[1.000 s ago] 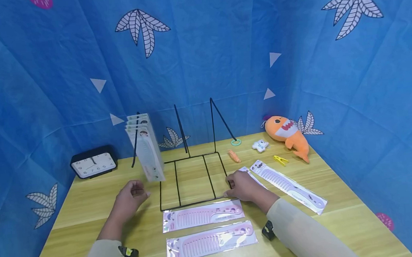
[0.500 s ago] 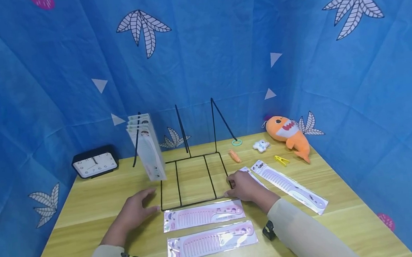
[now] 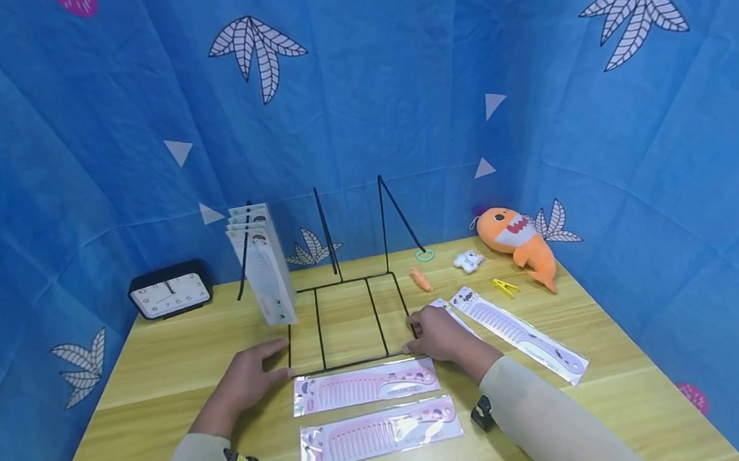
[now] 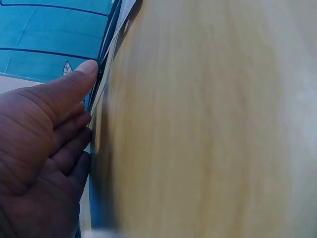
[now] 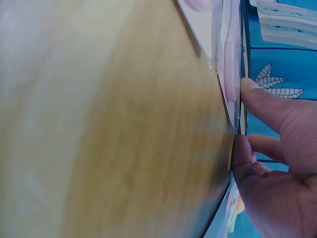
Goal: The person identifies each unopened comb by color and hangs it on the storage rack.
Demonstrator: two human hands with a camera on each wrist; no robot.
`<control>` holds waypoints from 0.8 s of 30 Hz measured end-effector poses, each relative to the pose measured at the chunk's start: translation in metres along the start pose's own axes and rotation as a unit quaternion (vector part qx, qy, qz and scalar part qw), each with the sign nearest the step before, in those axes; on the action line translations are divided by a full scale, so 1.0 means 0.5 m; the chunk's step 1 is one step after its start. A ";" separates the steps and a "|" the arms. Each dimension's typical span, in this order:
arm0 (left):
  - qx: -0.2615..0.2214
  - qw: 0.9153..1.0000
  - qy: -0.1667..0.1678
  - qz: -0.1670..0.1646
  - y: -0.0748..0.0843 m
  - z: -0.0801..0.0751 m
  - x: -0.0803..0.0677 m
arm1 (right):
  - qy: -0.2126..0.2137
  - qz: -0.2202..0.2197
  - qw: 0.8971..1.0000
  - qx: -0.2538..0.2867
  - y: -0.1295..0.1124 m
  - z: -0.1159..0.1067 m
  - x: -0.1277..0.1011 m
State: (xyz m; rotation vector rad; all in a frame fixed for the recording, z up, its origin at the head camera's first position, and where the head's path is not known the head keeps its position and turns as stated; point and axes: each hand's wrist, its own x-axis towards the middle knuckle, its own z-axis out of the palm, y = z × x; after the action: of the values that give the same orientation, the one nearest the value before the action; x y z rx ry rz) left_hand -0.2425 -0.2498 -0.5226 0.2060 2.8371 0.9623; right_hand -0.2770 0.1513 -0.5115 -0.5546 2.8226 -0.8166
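Note:
A black wire display rack (image 3: pixel 383 323) stands mid-table, its hooks reaching up and forward. Beside its front left corner lies my left hand (image 3: pixel 244 381), thumb and fingers spread and nearly straight, the tips at the wire. My right hand (image 3: pixel 441 335) holds the front right corner, with fingers and thumb bent about the wire. Several packaged combs (image 3: pixel 265 275) hang from the left hook. Two pink packaged combs, the nearer rack one (image 3: pixel 365 387) and the front one (image 3: pixel 379 434), lie flat before the rack. The right hand partly covers another packaged comb (image 3: pixel 457 317).
Right of the rack lie a purple packaged comb (image 3: pixel 517 334), a yellow clip (image 3: pixel 505 288), an orange figure (image 3: pixel 421 280), a white star-shaped item (image 3: pixel 468 261) and a plush shark (image 3: pixel 515 244). A green ring (image 3: pixel 424 255) is near the right hook's tip. A clock (image 3: pixel 169 291) stands back left.
My left hand has moved right and toward the front, from below the hanging combs to the rack's front left corner, its fingers straightening. My right hand stays at the right corner.

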 end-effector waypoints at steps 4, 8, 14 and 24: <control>-0.002 1.000 -0.004 -0.004 0.001 0.000 -0.003 | 0.000 -0.003 1.000 -0.005 -0.001 -0.001 0.000; -0.006 1.000 -0.010 -0.008 0.003 0.001 -0.005 | -0.003 0.001 1.000 -0.005 -0.001 -0.001 0.001; -0.001 1.000 -0.009 0.000 0.004 0.005 -0.008 | -0.003 0.006 1.000 -0.005 0.001 0.002 0.001; 0.023 1.000 -0.015 0.016 0.000 0.001 -0.005 | -0.001 -0.003 1.000 -0.005 -0.001 -0.001 0.000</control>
State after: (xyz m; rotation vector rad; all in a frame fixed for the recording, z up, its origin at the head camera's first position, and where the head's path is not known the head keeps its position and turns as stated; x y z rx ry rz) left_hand -0.2398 -0.2499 -0.5228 0.2683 2.8390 0.8944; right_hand -0.2770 0.1514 -0.5109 -0.5663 2.8263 -0.8043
